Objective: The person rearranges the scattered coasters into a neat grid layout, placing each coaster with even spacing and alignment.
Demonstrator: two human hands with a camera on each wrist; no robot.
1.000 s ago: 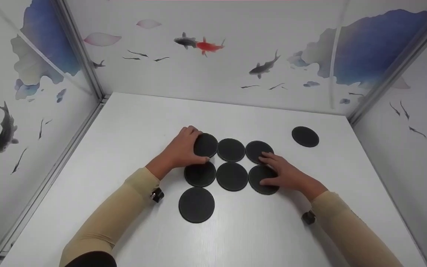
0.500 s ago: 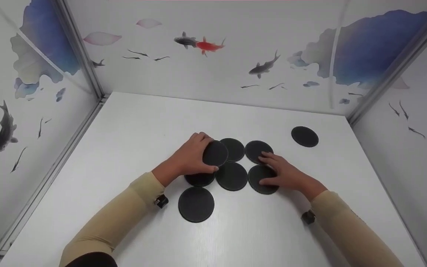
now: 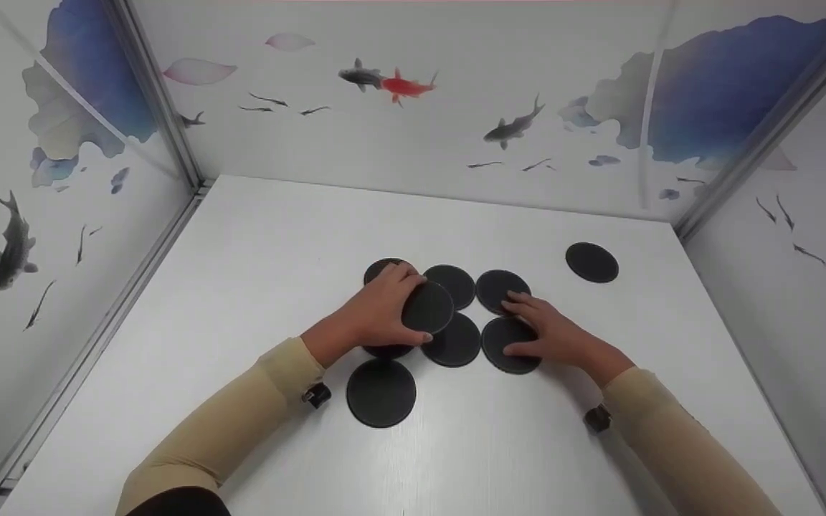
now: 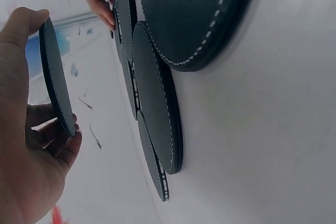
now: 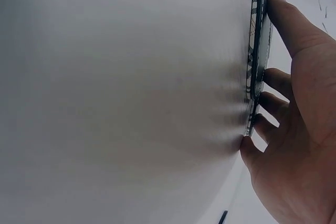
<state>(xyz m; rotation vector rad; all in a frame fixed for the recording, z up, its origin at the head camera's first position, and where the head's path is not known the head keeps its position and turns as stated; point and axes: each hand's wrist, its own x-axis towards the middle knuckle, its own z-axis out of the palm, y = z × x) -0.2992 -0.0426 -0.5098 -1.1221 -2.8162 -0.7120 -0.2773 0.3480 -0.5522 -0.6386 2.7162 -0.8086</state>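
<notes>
My left hand point(image 3: 378, 309) grips a round black coaster point(image 3: 429, 308) by its rim, thumb on one side and fingers on the other. In the left wrist view this stitched-edge coaster point(image 4: 56, 74) is held clear of the table. Under and beside that hand lie more black coasters, partly hidden: one at the back left point(image 3: 378, 269), one in the back middle point(image 3: 454, 283) and one in the front middle point(image 3: 454, 345). My right hand point(image 3: 555, 333) rests its fingers on the back right coaster point(image 3: 493, 287) and its thumb on the front right coaster point(image 3: 505, 331).
A single coaster point(image 3: 381, 393) lies nearest the person, and another coaster point(image 3: 592, 262) lies apart at the far right. The white table point(image 3: 499, 444) is enclosed by white panels point(image 3: 427, 158) painted with fish, with metal posts in the corners.
My left hand has lifted a coaster from the back left and carried it right and toward the person. Another coaster now shows where it was. The right hand has stayed in place.
</notes>
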